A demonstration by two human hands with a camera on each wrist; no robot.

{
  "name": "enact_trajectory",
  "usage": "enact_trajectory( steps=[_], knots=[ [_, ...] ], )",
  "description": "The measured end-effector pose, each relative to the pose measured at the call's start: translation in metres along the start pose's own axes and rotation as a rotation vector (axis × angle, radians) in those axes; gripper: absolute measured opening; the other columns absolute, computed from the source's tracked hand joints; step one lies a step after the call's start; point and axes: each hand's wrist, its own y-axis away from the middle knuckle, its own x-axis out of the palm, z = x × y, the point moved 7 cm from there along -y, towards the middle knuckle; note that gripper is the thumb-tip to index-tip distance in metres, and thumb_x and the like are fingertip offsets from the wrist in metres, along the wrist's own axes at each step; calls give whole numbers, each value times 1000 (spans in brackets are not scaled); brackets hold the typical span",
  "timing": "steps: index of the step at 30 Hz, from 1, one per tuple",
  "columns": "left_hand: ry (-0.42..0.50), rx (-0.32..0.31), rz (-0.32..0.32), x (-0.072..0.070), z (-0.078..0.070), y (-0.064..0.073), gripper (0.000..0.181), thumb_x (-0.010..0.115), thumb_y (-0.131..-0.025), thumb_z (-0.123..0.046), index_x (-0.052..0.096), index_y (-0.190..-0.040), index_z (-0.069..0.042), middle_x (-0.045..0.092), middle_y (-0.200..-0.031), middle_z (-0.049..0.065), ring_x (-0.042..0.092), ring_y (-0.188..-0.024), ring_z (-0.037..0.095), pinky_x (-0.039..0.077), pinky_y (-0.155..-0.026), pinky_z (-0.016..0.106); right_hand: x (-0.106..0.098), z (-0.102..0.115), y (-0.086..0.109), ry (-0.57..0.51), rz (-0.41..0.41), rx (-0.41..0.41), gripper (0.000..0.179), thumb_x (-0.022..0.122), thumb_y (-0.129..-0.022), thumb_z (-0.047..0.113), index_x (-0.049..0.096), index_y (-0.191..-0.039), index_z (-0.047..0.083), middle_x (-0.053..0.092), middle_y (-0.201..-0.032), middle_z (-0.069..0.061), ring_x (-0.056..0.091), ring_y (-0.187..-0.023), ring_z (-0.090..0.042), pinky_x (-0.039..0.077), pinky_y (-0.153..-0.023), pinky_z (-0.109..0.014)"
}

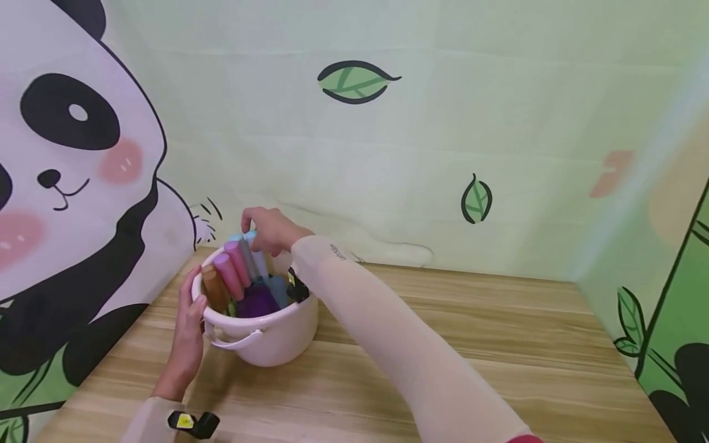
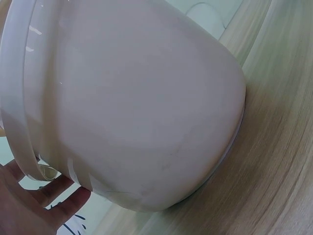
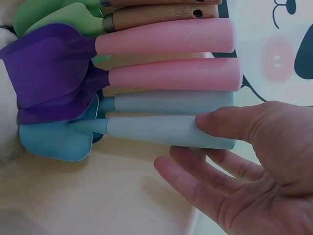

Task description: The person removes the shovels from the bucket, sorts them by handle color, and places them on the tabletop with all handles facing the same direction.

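A white bucket (image 1: 282, 338) with a handle stands on the wooden table, holding several small shovels handle-up. My left hand (image 1: 188, 320) grips its rim at the left, the thumb near the top edge and the fingers along the outside. Over the bucket, my right hand (image 1: 271, 231) pinches the pale blue handle of a blue shovel (image 3: 146, 130), its blade down inside. Beside it, in the right wrist view, are a second blue shovel (image 3: 171, 102), two purple shovels (image 3: 171, 74) with pink handles and green shovels (image 3: 68, 20) with wooden handles.
The wooden table (image 1: 471, 326) extends to the right of the bucket. Behind it hangs a pale green backdrop (image 1: 388, 154) with printed leaves, and a large printed panda (image 1: 83, 215) covers the left side.
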Motion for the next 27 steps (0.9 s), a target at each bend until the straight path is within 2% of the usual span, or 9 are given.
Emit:
enact_trajectory(
  steps=[6, 10, 16, 27],
  knots=[
    [17, -20, -1, 0, 1, 0, 57, 31, -106, -34, 23, -163, -30, 20, -163, -4, 27, -141, 18, 26, -112, 38, -5, -1, 2, 2, -27, -44, 29, 69, -95, 5, 56, -119, 14, 58, -112, -9, 62, -73, -20, 56, -62, -27],
    [33, -9, 5, -1, 2, 0, 58, 31, -107, -33, 22, -163, -30, 19, -163, -3, 26, -141, 18, 25, -112, 36, -11, 0, 6, -14, -43, -68, 30, 69, -94, 2, 56, -119, 12, 58, -111, -10, 61, -69, -20, 54, -58, -25],
    [8, 16, 0, -1, 0, 0, 57, 29, -108, -31, 22, -164, -26, 18, -165, 1, 24, -144, 15, 21, -115, 29, -17, -1, 9, -39, -53, -66, 30, 69, -95, 3, 55, -119, 12, 56, -112, -10, 57, -65, -18, 53, -58, -25],
    [-15, 11, 3, 1, -1, 1, 57, 28, -108, -32, 21, -164, -27, 16, -166, 1, 23, -144, 15, 20, -114, 30, -28, -4, 17, -72, -85, -94, 29, 69, -94, 3, 55, -118, 10, 58, -105, -10, 55, -60, -17, 52, -56, -24]
  ],
)
